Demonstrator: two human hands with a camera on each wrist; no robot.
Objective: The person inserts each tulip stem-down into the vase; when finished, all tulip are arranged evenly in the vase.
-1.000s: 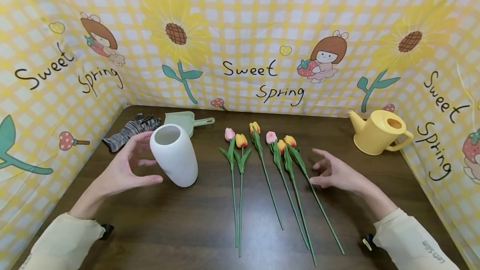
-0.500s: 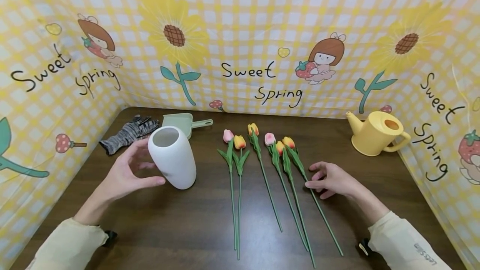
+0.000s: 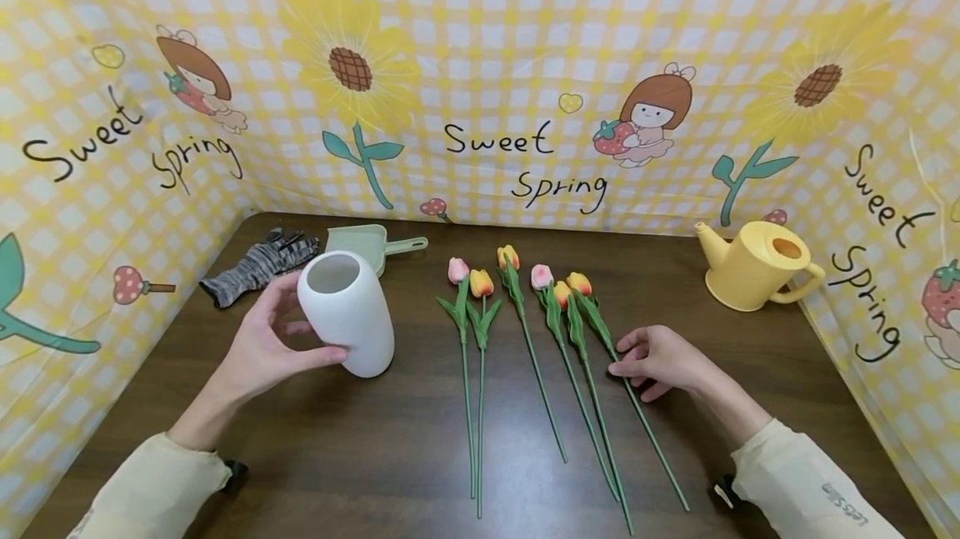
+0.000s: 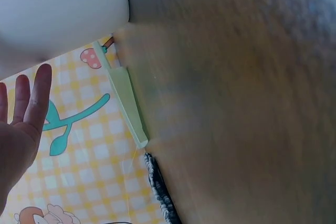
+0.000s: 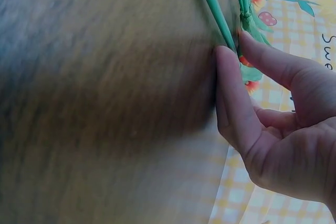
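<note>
A white vase [image 3: 352, 322] stands on the table at left. My left hand [image 3: 262, 347] curves beside it, thumb over its front side and fingertips partly behind it. In the left wrist view the visible fingers [image 4: 39, 95] are fairly straight, tips close to the vase wall [image 4: 63, 14]; contact there is unclear. Several artificial tulips lie across the middle, pink and orange-yellow. My right hand [image 3: 667, 360] has its thumb and forefinger at the stem of the rightmost tulip [image 3: 660, 456], just below its leaves. In the right wrist view that green stem [image 5: 212, 3] runs between the two fingertips.
A yellow watering can [image 3: 750, 272] stands at the back right. Behind the vase lie a pale green dustpan [image 3: 375, 247] and a grey knitted glove [image 3: 258, 268]. Checked cloth [image 3: 480, 64] encloses the back and sides of the dark wooden table [image 3: 375, 456].
My right hand has come down and left onto the rightmost tulip's stem, thumb and forefinger closing on it. My left hand has moved slightly right, its thumb now reaching over the vase's front.
</note>
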